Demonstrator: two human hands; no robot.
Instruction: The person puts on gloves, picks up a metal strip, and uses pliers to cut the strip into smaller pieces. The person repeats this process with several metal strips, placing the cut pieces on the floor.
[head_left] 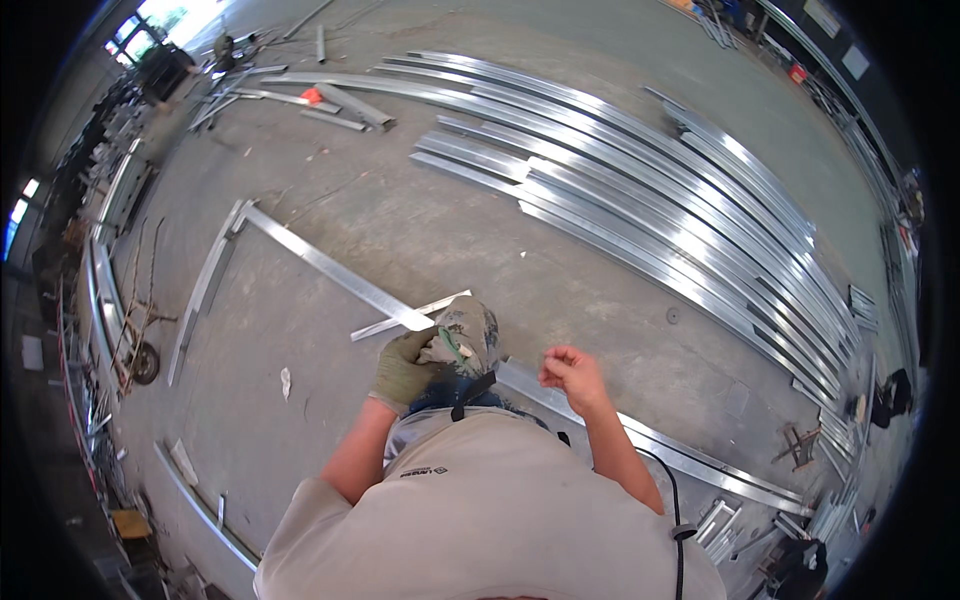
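Observation:
My left hand (402,372), in a dull green work glove, is closed in front of my knee. At its fingers bunches a crumpled grey-and-green cloth piece (452,347), which looks gripped, though the fingertips are partly hidden. Just beyond that hand ends a long silvery metal profile (330,264), running away to the far left; whether the hand touches it I cannot tell. Bare and raised to the right of my knee, my right hand (573,376) has its fingers curled toward the thumb. Anything inside them is too small to make out. Below it lies a metal channel (640,432).
Many long metal profiles (640,170) lie side by side across the floor ahead and to the right. A bent metal length (205,285) extends on the left, near a wheeled cart (140,350). Shorter offcuts (335,120) are scattered farther off. A black cable (677,500) hangs at my right side.

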